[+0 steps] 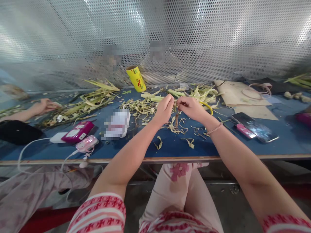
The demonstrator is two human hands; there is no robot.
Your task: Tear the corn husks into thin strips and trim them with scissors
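Note:
Above the middle of the blue table, my left hand (164, 108) and my right hand (190, 108) meet with their fingers pinched. Between them is a small plant piece (177, 120), with brown strands hanging below the right fingertips. Whether the left fingers grip the same piece is hidden. Just below lie curled pale strips (178, 130). A heap of yellowish plant scraps (138, 107) spreads to the left of my hands, and longer pale green leaves (204, 93) lie behind the right one. A yellow curved handle (208, 108) shows beside my right wrist.
A yellow cardboard tube (136, 79) leans at the perforated metal wall. Phones (255, 126) and cardboard (243, 94) lie to the right. Left are a plastic packet (118, 123), a purple box (78, 131) and a white cable (25, 149). Another person's hand (46, 106) touches leaves at far left.

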